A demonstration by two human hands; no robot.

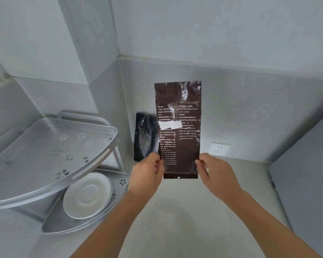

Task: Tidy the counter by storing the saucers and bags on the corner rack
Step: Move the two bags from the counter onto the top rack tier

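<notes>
Above the counter (pixel 175 211), a brown bag (pixel 178 127) stands pinched between left hand (pixel 147 174) and right hand (pixel 214 172).

Both forearms reach forward, wrists raised. Left hand (pixel 147 171) pinches thumb against fingers, right hand (pixel 212 170) mirrors it, thumbs turned inward, knuckles outward, hands level and apart.

Pale grey table (pixel 185 211) in a wall corner. On it: a two-tier corner rack (pixel 50 161) at left, with white saucers (pixel 88 196) stacked on its lower tier, and a black bag (pixel 145 138) standing upright against the back wall.
</notes>
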